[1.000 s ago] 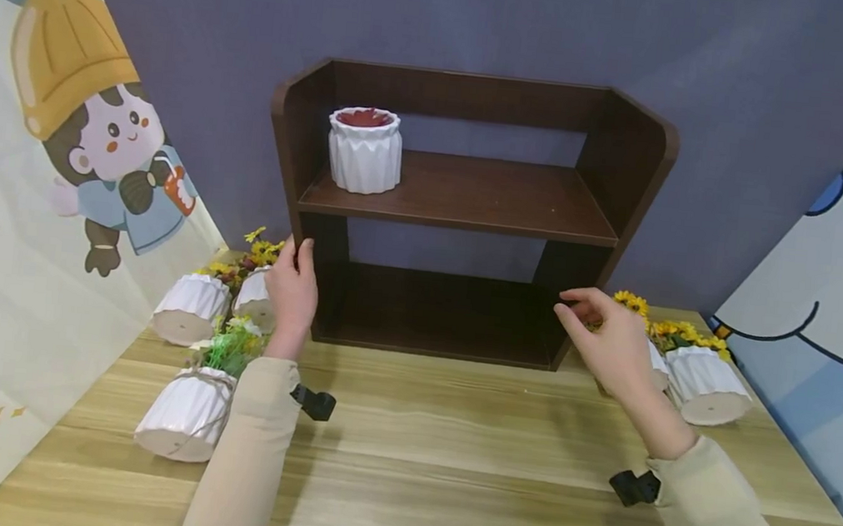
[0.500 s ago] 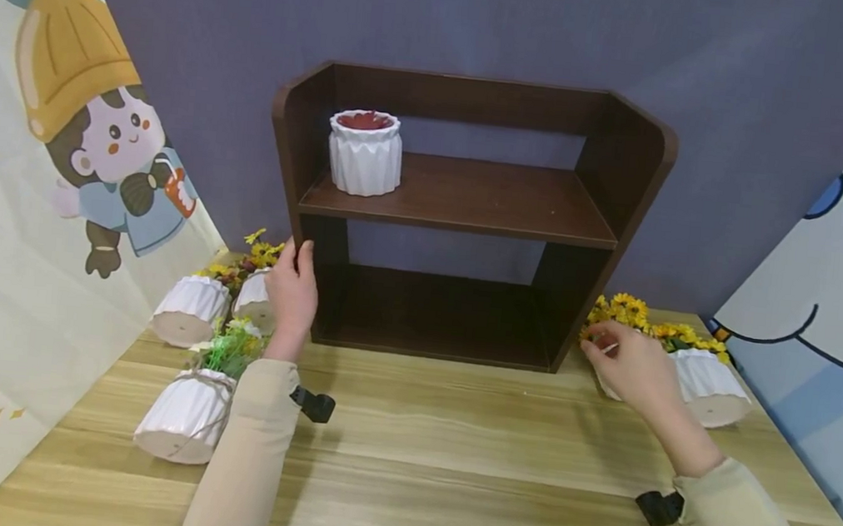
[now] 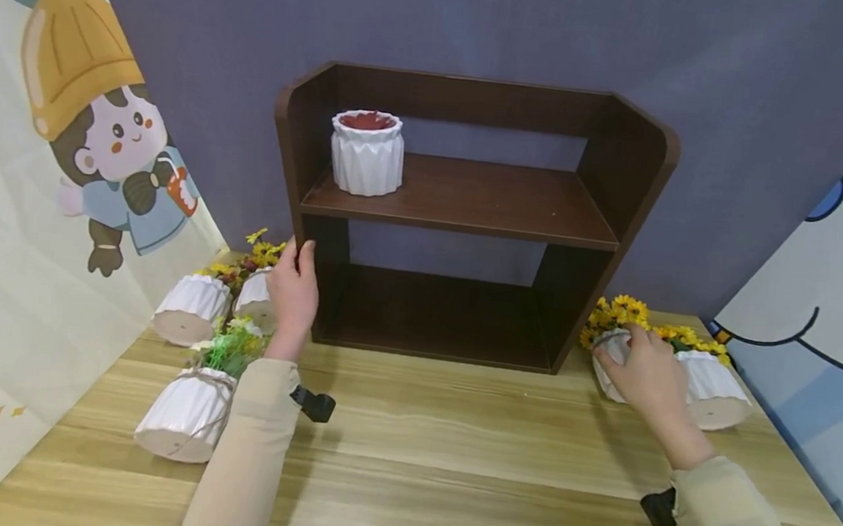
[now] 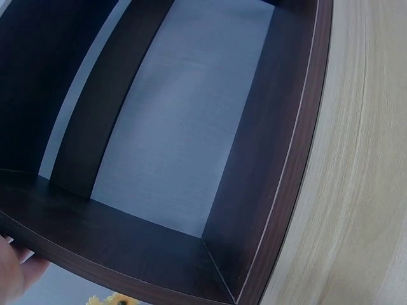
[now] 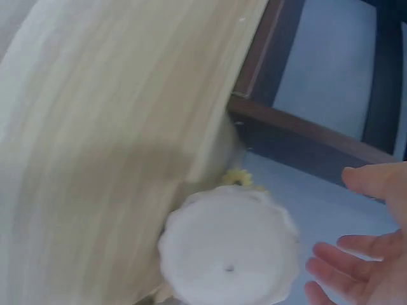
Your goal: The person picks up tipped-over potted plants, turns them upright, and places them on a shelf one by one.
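A dark brown two-tier shelf [image 3: 473,192] stands against the blue-grey backdrop. My left hand [image 3: 293,295] rests against its left side panel; in the left wrist view the fingers [image 4: 35,268] touch that panel's outer face. To the right of the shelf, my right hand [image 3: 648,379] is over a white fluted flowerpot [image 3: 609,380] with yellow flowers, lying on its side. The right wrist view has the hand [image 5: 372,248] with spread fingers beside a pot's round base [image 5: 229,251], apart from it. A white flowerpot [image 3: 366,158] with a reddish plant stands upright on the upper tier, at the left.
Another flowerpot [image 3: 713,393] lies on its side further right, its yellow flowers towards the wall. On the left, several flowerpots [image 3: 186,414] lie on the wooden tabletop [image 3: 434,465]. Printed cartoon panels flank both sides.
My right hand has moved from the shelf's right side, right and slightly down, to the flowerpot there. The left hand has kept its place on the panel.
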Tool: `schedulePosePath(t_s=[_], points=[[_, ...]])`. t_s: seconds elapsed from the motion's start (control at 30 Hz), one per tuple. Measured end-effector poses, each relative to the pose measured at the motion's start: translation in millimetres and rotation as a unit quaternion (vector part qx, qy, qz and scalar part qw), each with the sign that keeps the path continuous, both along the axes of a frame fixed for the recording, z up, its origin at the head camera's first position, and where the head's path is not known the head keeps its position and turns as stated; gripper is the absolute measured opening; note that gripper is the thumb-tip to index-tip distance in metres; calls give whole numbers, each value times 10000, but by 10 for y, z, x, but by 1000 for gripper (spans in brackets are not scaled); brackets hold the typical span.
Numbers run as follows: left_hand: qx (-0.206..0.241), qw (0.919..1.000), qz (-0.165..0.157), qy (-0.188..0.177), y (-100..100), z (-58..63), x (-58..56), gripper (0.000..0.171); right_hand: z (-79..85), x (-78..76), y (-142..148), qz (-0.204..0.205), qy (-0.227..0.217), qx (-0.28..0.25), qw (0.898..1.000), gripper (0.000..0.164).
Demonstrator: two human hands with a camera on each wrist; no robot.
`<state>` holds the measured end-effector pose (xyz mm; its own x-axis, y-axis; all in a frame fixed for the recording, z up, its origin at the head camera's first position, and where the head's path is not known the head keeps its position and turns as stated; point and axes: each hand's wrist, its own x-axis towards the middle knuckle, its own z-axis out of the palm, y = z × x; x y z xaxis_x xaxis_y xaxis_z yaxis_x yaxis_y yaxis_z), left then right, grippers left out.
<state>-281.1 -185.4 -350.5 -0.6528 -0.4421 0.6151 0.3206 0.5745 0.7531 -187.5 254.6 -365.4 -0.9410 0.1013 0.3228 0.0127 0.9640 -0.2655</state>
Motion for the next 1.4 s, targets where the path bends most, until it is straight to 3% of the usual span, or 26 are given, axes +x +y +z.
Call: schedulePosePath(t_s=[0.17, 0.33, 0.67, 1.07, 1.4], points=[[24, 10000, 15, 75, 0, 11, 9, 25, -87, -57, 53, -196, -157, -20, 9997, 73], [-16, 10000, -52, 69, 4, 18, 15, 31, -172, -136, 110, -351, -521, -143, 9979, 81], [-33, 10000, 10, 21, -5, -9, -5, 30, -323, -286, 137, -604, -875, -29, 9943, 79], [-160, 9999, -10, 19, -1, 1, -20, 37, -345, -293, 207, -511, -574, -88, 9970, 71], [-37, 10000, -14, -17, -14, -2, -8, 22, -290, -85, 237, -125, -31, -314, 9994, 69]])
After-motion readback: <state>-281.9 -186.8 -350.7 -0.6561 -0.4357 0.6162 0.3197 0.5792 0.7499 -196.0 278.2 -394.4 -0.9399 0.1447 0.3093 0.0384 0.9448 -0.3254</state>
